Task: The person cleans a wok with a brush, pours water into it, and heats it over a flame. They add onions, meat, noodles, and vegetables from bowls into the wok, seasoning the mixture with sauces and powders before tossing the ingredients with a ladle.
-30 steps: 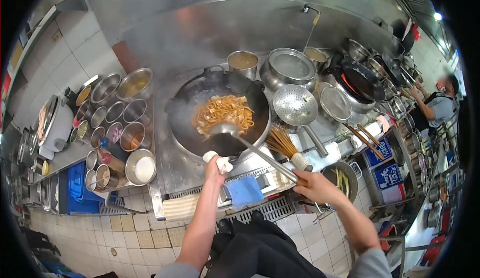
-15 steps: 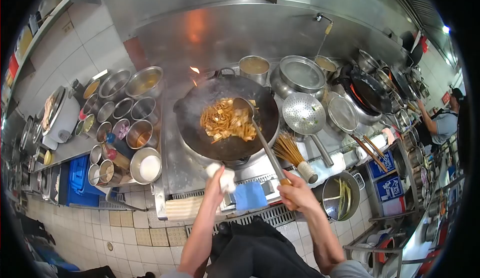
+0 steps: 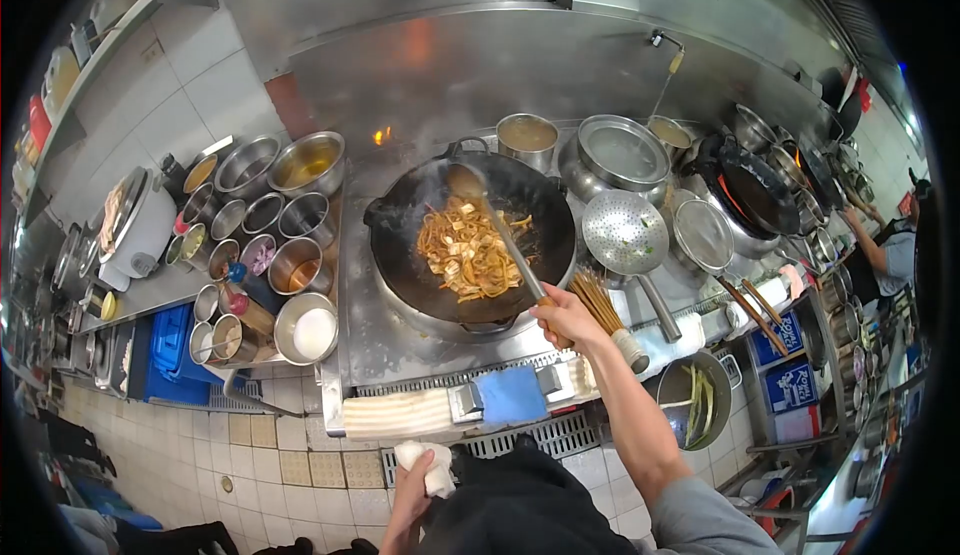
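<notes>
My right hand (image 3: 566,317) is wrapped round the wooden handle of a long metal ladle (image 3: 507,238). The ladle's bowl rests in the far part of a black wok (image 3: 400,245), behind a heap of browned noodles (image 3: 470,260) with pale pieces mixed in. The wok sits on the burner and a little smoke rises from it. Low in front of my body, near my dark apron, my left hand (image 3: 410,490) grips a folded white cloth (image 3: 428,463). That hand is apart from the wok.
Left of the wok stand several metal containers (image 3: 305,215) and a bowl of white contents (image 3: 307,329). On the right are a perforated strainer (image 3: 625,232), a bamboo brush (image 3: 600,310) and a pot with green stalks (image 3: 695,400). Another person (image 3: 885,245) stands far right.
My left hand has dropped from the wok's near side toward my body with the cloth. My right hand has moved forward, pushing the ladle toward the wok's far side.
</notes>
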The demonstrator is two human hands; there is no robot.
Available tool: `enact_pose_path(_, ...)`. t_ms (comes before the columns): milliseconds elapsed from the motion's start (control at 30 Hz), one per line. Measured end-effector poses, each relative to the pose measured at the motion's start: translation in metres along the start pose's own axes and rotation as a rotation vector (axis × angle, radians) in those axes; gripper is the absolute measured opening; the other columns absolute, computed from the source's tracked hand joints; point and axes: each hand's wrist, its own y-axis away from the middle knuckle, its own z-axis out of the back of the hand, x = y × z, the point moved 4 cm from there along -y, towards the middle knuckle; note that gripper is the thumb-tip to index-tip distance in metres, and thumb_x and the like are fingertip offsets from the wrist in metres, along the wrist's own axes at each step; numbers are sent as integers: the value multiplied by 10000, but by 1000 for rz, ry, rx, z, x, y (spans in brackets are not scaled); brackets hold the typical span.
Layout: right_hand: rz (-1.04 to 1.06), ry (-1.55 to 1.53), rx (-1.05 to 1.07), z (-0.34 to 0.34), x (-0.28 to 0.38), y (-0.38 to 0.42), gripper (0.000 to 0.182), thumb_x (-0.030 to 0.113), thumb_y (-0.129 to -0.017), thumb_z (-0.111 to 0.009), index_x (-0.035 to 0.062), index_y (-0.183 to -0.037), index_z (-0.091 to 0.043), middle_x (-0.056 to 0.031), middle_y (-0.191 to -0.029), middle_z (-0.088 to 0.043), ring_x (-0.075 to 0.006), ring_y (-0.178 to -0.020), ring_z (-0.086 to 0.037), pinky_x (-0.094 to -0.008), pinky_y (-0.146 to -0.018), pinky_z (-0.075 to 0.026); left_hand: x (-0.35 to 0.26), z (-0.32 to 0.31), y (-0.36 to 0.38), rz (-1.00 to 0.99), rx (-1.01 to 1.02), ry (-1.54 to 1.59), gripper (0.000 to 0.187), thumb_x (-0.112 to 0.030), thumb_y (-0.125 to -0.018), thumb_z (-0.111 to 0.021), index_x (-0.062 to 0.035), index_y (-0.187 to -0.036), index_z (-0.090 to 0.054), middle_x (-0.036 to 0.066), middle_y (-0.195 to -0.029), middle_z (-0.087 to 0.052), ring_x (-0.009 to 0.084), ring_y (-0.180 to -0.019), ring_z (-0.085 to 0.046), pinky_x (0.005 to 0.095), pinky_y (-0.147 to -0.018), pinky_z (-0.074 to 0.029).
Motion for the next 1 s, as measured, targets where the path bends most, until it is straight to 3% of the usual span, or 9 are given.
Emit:
enact_pose_path(133, 14, 246, 111, 2, 11, 14, 689, 94, -890, -650, 93, -1510, -350, 15, -610, -488, -84, -428, -464, -260, -360, -325, 8, 4, -4, 5, 5, 9, 382, -216, -913, -672, 37, -1173, -553, 150, -985, -681, 229, -822, -689, 351, -665, -557)
enact_pose_path(167, 77, 501, 63, 17, 6, 19, 635, 77, -882, -629, 132, -1480, -422, -63, -593, -530, -169, -433, -530, -326, -391, -397, 10, 7, -5, 8, 7, -1, 388, -223, -915, -668, 39, -1177, -553, 154, -982, -683, 234, -822, -691, 354, -662, -558)
enact_pose_path(233, 696, 1160, -75, 52, 8, 38, 603, 96, -860, -612, 181, -1443, -484, -152, -629, -601, -286, -530, -616, -410, -491, -466, 12, 11, -7, 12, 8, -19, 401, -237, -919, -659, 43, -1185, -551, 161, -975, -687, 243, -823, -695, 359, -656, -560)
enact_pose_path(267, 347, 1430, -182, 49, 33, 67, 614, 128, -825, -603, 246, -1420, -505, -188, -741, -657, -366, -698, -653, -496, -642, -502, 16, 16, -9, 43, 9, -6, 410, -252, -922, -652, 42, -1189, -550, 166, -977, -688, 248, -824, -696, 359, -658, -562)
enact_pose_path(300, 456, 1552, -248, 59, 37, 87, 568, 149, -839, -585, 258, -1395, -533, -150, -705, -655, -352, -662, -651, -477, -625, -509, 18, 23, -11, 73, 9, 8, 419, -267, -926, -646, 41, -1192, -548, 171, -979, -688, 254, -825, -697, 359, -660, -564)
enact_pose_path(433, 380, 1545, -290, 59, 62, 172, 581, 102, -787, -604, 211, -1357, -575, -134, -676, -643, -346, -637, -647, -462, -596, -509, 20, 45, -14, 167, 7, 181, 346, -231, -937, -630, 35, -1151, -574, 175, -994, -686, 275, -831, -701, 369, -691, -568)
enact_pose_path(567, 265, 1491, -291, 39, 94, 241, 577, 65, -745, -639, 145, -1316, -605, -144, -692, -653, -347, -654, -653, -455, -624, -518, 9, 49, -13, 84, -117, 192, 372, -222, -926, -635, 35, -1183, -556, 174, -1007, -683, 272, -843, -700, 369, -707, -566)
enact_pose_path(767, 163, 1206, -203, 45, 59, 223, 590, 104, -785, -684, 59, -1354, -535, -217, -777, -643, -404, -717, -642, -450, -653, -504, -14, 22, -29, 9, -15, 123, 375, -193, -914, -656, 35, -1193, -554, 156, -1000, -679, 258, -858, -697, 375, -719, -570)
enact_pose_path(1000, -37, 1263, -198, 31, 109, 299, 630, 136, -767, -737, 78, -1363, -541, -155, -745, -656, -382, -695, -646, -435, -636, -510, -36, 13, -19, -53, -39, 100, 393, -178, -907, -664, 49, -1203, -539, 152, -1047, -659, 245, -894, -684, 374, -745, -568)
